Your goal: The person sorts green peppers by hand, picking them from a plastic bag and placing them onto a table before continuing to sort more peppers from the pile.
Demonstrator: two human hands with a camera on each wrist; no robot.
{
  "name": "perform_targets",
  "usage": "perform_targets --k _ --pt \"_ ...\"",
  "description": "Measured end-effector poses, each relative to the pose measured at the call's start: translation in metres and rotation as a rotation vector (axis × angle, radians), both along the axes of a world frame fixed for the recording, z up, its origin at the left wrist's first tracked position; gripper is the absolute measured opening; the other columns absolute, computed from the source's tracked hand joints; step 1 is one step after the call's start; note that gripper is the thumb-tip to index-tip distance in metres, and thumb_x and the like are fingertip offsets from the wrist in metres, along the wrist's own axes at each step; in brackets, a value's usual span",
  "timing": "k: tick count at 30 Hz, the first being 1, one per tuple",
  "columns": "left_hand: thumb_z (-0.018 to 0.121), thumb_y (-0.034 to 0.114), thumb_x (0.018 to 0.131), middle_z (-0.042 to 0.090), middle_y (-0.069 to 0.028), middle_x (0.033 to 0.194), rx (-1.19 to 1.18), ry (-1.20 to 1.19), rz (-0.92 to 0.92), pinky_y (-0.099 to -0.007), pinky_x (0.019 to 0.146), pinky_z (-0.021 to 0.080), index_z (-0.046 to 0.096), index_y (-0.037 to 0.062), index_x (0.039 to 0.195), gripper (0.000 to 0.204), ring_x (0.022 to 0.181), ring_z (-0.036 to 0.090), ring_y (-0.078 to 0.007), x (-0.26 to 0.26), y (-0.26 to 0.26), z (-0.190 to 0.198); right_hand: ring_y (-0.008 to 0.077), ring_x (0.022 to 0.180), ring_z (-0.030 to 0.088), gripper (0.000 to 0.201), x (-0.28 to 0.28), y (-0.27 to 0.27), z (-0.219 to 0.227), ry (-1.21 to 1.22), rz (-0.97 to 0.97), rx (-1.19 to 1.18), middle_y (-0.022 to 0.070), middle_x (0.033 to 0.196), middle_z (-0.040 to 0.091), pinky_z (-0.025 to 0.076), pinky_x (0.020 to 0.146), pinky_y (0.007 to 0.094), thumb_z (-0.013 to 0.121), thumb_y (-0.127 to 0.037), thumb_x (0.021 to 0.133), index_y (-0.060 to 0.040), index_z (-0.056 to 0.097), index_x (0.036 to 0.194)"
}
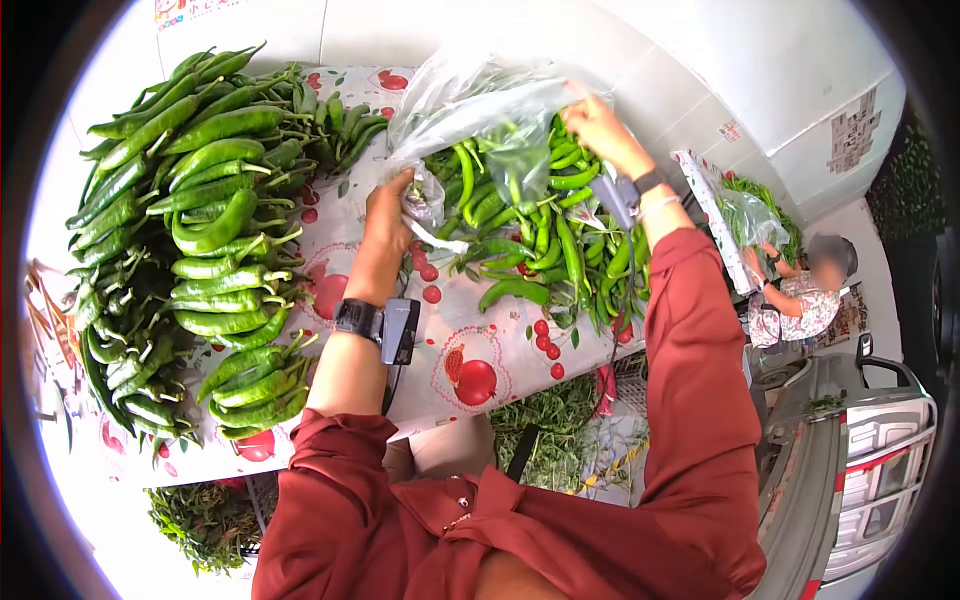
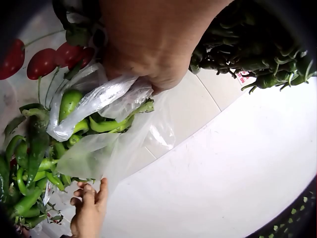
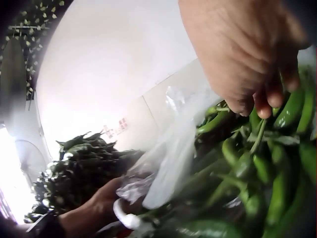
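Observation:
My left hand point(image 1: 385, 215) grips the gathered rim of a clear plastic bag point(image 1: 470, 120), with a white twisted strip of it hanging below the fingers. The bag's mouth spreads right over a heap of green chili peppers point(image 1: 515, 285); some peppers show through the plastic. At the bag's right edge is my right hand point(image 1: 605, 135), its fingers loosely bent and apart in the left wrist view. In the right wrist view those fingers point(image 3: 275, 96) hang over the peppers, fingertips right by a stem, and the bag is blurred beside them.
A tall stack of larger green peppers point(image 1: 225, 130) fills the table's left side. The tablecloth point(image 1: 430, 370) has a fruit print. A white wall point(image 1: 370, 35) stands behind. Leafy trimmings point(image 1: 550, 420) lie below the front edge. Another person point(image 1: 805, 300) works at the right near a vehicle point(image 1: 880, 450).

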State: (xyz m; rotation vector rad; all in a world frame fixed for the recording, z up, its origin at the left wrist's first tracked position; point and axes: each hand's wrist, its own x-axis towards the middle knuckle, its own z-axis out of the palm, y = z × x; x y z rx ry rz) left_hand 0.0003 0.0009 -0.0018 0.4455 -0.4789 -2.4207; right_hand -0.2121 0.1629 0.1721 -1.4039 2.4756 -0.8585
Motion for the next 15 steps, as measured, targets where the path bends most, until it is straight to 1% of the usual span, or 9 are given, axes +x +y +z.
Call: perform_targets --k 2,4,6,8,10,11,12,14,15 --pt "0.054 0.008 0.08 0.059 -0.0101 0.091 -0.063 0.006 -0.054 -0.0312 0.072 0.046 0.053 -0.0049 0.102 0.025 0.079 0.057 -0.0191 0.0 -0.001 -0.002 0.0143 0.089 0.052 0.052 -0.002 -0.018 0.025 -0.099 -0.102 -0.044 0.0079 0.101 0.053 0.045 0.07 0.0242 0.047 -0.014 0.084 -0.0072 0.028 0.132" --pt "0.054 0.009 0.081 0.058 -0.0093 0.09 -0.074 0.005 -0.06 -0.0318 0.071 0.047 0.053 -0.0031 0.101 0.024 0.078 0.057 -0.0192 -0.001 0.0 -0.002 0.0154 0.093 0.052 0.05 -0.013 -0.029 0.032 -0.107 -0.08 -0.057 0.009 0.105 0.053 0.045 0.072 0.0255 0.046 -0.015 0.085 -0.0057 0.03 0.131" --pt "0.054 0.011 0.081 0.058 -0.0077 0.088 -0.097 0.009 -0.063 -0.033 0.07 0.048 0.053 0.0003 0.099 0.021 0.077 0.057 -0.0194 0.0 0.0 -0.001 0.0165 0.096 0.052 0.048 -0.018 -0.034 0.031 -0.113 -0.054 -0.069 0.0102 0.109 0.053 0.045 0.075 0.0269 0.046 -0.016 0.085 -0.0042 0.031 0.129" --pt "0.054 0.011 0.081 0.058 -0.0076 0.088 -0.072 0.011 -0.057 -0.0328 0.069 0.048 0.053 0.0005 0.099 0.021 0.077 0.057 -0.0192 0.001 0.001 0.002 0.017 0.097 0.053 0.04 -0.018 -0.039 0.022 -0.088 -0.117 -0.043 0.0092 0.11 0.053 0.044 0.077 0.0293 0.046 -0.017 0.086 -0.0038 0.039 0.123" --pt "0.054 0.011 0.081 0.058 -0.0076 0.087 -0.039 0.013 -0.044 -0.0326 0.069 0.048 0.053 0.0006 0.1 0.021 0.077 0.057 -0.0189 -0.001 0.0 0.0 0.0164 0.097 0.053 0.033 -0.021 -0.04 0.015 -0.091 -0.097 0.079 0.0069 0.106 0.056 0.043 0.077 0.0293 0.045 -0.018 0.086 -0.0047 0.048 0.116" --pt "0.054 0.011 0.081 0.058 -0.0074 0.087 -0.041 0.006 -0.039 -0.0325 0.069 0.048 0.053 0.0006 0.1 0.021 0.076 0.057 -0.0188 -0.002 -0.001 -0.001 0.0141 0.093 0.054 0.029 -0.022 -0.039 0.011 -0.077 -0.054 0.158 0.0044 0.102 0.059 0.043 0.076 0.0275 0.046 -0.019 0.086 -0.0068 0.054 0.111" --pt "0.054 0.011 0.081 0.058 -0.0073 0.088 -0.044 -0.004 -0.037 -0.0323 0.069 0.049 0.053 0.0005 0.1 0.022 0.076 0.057 -0.0187 -0.002 -0.001 -0.002 0.0141 0.093 0.054 0.029 -0.015 -0.039 0.009 -0.08 -0.05 0.164 0.0044 0.102 0.059 0.043 0.076 0.0275 0.046 -0.019 0.086 -0.0068 0.054 0.111" --pt "0.054 0.011 0.081 0.058 -0.007 0.087 -0.035 0.001 -0.032 -0.0322 0.068 0.049 0.053 0.0006 0.1 0.021 0.075 0.057 -0.0186 -0.003 -0.001 -0.003 0.0115 0.09 0.053 0.03 -0.002 -0.042 0.006 -0.056 0.009 0.342 0.0024 0.1 0.059 0.042 0.074 0.0252 0.048 -0.021 0.085 -0.0087 0.055 0.111" --pt "0.054 0.011 0.081 0.058 -0.0068 0.086 -0.033 0.012 -0.03 -0.032 0.067 0.049 0.053 0.0006 0.1 0.021 0.074 0.058 -0.0185 -0.003 -0.001 -0.003 0.0091 0.087 0.053 0.034 0.002 -0.046 0.005 -0.056 0.018 0.386 0.0006 0.099 0.059 0.042 0.071 0.0225 0.049 -0.023 0.085 -0.0081 0.052 0.115"
